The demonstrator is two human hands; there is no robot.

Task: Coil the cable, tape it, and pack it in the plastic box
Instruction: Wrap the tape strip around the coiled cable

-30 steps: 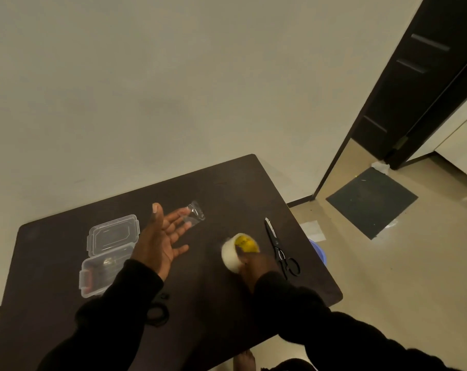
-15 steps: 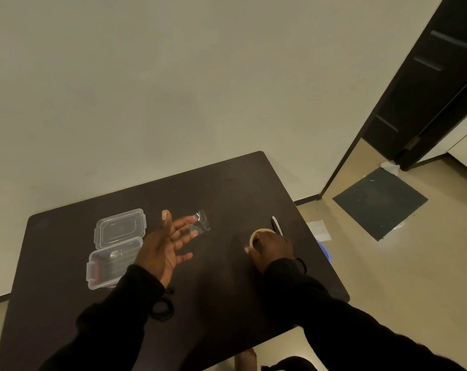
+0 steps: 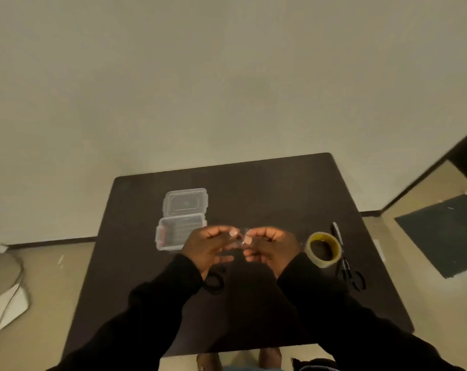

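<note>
Cable [image 3: 213, 281], black and already coiled, lies on the dark table [image 3: 267, 188] just under the left wrist, close so the tape can go straight onto it. Far left of the layout, plastic box [image 3: 183, 232] sits open, lid [image 3: 185, 203] flipped back flat, likely ready to take the coil; nothing clearly inside. Left hand [image 3: 208, 247] is raised over the table, fingers curled, thumb and forefinger pinched on one end of a clear tape strip [image 3: 240, 238]. Right hand [image 3: 270, 246] mirrors it, pinching the other end, so the two hands are nearly touching with the strip between them, probably to keep it from sticking to itself. Tape roll [image 3: 324, 249] stands at the right, just beside the right wrist. Scissors [image 3: 346, 259] lie further right, within reach. Coil not taped yet.
</note>
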